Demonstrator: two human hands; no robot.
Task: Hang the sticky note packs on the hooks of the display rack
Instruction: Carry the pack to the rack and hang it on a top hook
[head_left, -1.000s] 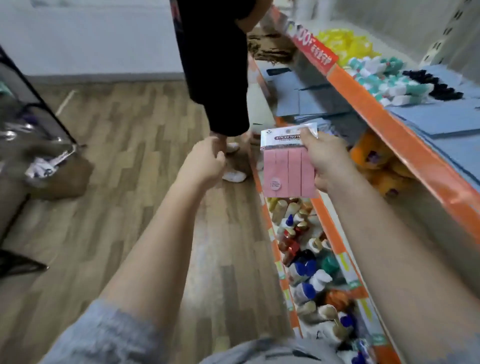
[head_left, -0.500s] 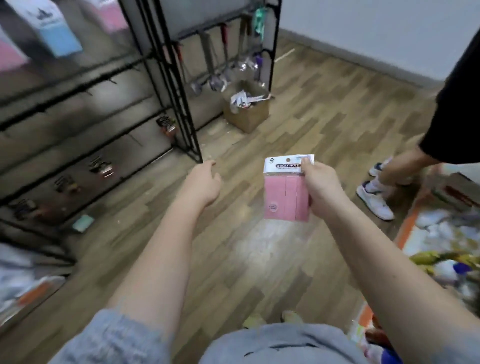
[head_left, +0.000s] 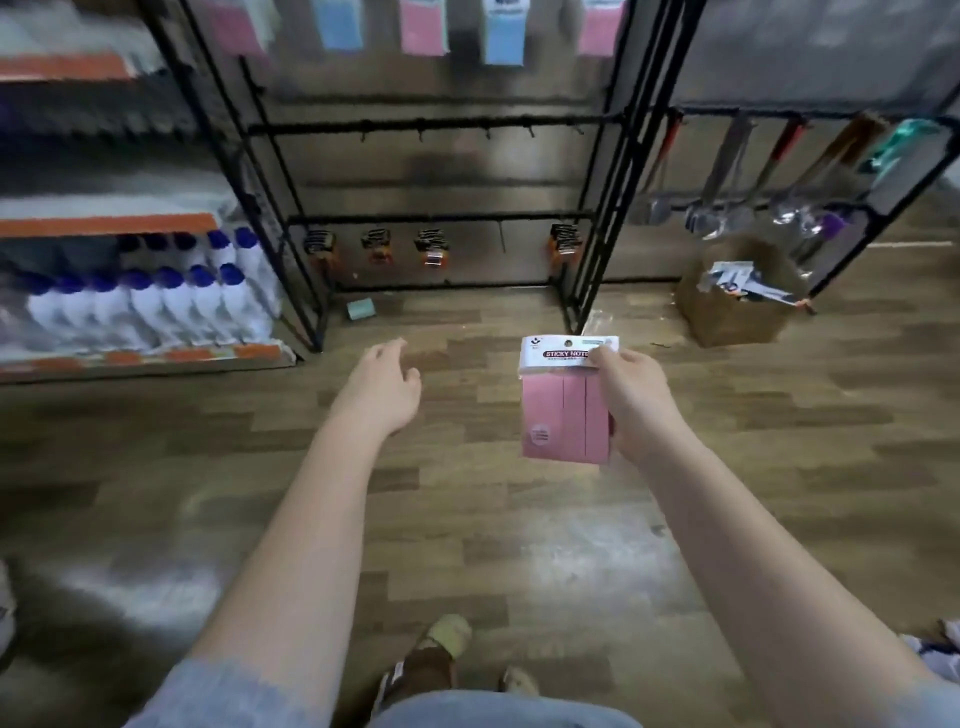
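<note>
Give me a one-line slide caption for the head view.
Right hand holds a pink sticky note pack toward the black display rack; left hand open and empty.

Glossy clear plastic wraps the pink paper sticky note pack, matt black metal wire forms the display rack at twelve o'clock, and the floor shows smooth wood-look planks with a dull sheen.
</note>
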